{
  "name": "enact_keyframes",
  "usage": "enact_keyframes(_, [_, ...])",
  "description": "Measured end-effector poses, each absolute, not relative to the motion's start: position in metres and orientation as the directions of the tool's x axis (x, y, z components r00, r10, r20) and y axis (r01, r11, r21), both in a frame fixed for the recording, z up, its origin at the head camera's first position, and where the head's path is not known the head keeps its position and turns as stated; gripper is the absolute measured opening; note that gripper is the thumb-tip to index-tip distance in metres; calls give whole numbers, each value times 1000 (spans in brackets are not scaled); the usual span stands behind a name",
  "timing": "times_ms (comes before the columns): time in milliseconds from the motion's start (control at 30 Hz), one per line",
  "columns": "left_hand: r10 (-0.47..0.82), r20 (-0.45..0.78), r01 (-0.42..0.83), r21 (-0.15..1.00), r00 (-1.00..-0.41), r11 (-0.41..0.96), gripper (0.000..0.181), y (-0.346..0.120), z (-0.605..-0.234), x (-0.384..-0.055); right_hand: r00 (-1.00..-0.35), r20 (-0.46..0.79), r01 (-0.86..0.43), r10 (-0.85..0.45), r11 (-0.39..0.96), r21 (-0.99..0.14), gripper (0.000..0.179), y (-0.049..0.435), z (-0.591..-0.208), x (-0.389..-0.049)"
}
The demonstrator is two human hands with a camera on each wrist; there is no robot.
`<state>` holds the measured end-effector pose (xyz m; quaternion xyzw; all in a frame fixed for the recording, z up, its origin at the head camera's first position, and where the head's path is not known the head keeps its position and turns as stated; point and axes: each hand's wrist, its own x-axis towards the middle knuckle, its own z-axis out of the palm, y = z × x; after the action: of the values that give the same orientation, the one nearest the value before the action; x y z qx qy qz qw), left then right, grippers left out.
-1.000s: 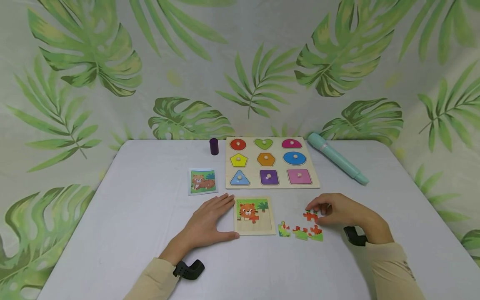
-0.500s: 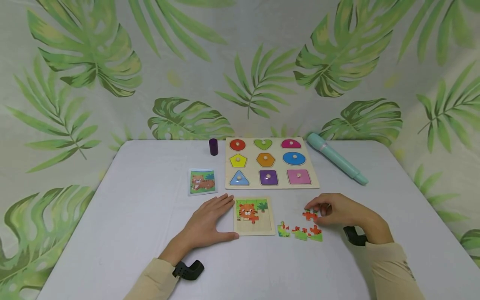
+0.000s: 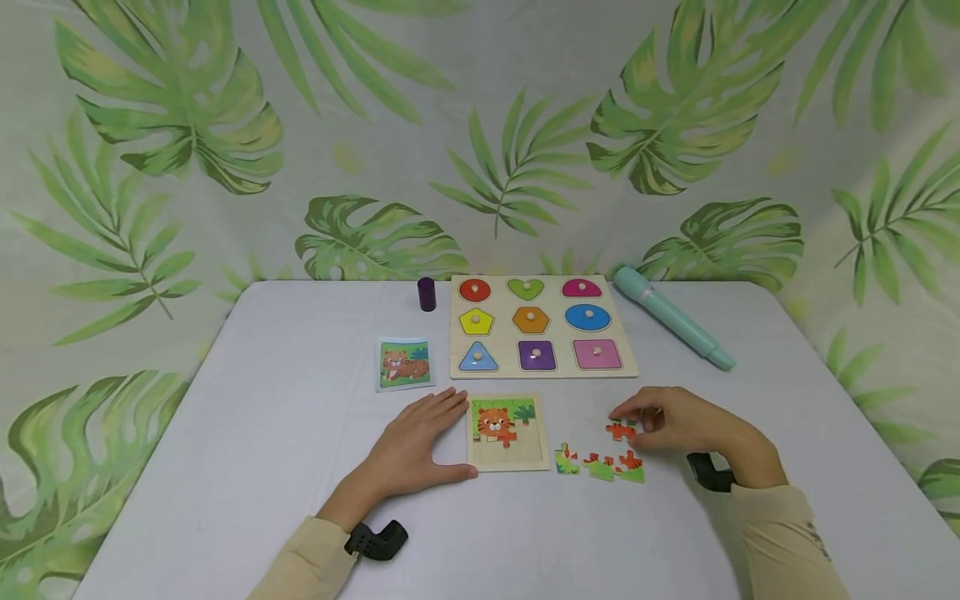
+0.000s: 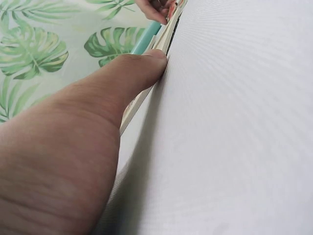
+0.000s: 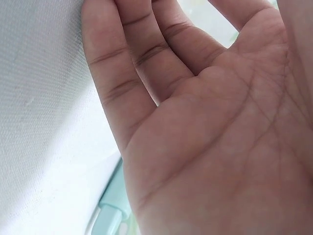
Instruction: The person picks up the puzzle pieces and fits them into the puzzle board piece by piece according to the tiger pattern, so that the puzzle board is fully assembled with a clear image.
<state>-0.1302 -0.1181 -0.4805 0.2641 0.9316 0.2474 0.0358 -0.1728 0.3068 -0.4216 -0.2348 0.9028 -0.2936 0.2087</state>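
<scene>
A square wooden puzzle tray lies on the table, partly filled with pieces showing a tiger's head. My left hand rests flat at its left side, thumb at the lower left corner and fingertips by the upper left; the left wrist view shows the thumb against the tray's edge. To the right, my right hand holds an orange puzzle piece between thumb and index finger, low over the table. Several loose pieces lie just below. The right wrist view shows the palm but no piece.
Behind the tray lies a wooden shape board with knobbed shapes. A tiger picture card is left of it, and a dark purple cylinder stands behind the card. A mint-green wand-shaped object lies at the back right.
Both hands keep nearly the same place and pose. The orange piece at the right fingertips shifts very slightly; the tray and the loose pieces stay put.
</scene>
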Motion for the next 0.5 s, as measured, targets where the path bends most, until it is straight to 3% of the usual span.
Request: enact_keyframes(500, [512,66,478,475,-857,739,98,-118,-481,-131,-813,-214,-322,-541,725,-610,33,307,-422,-173])
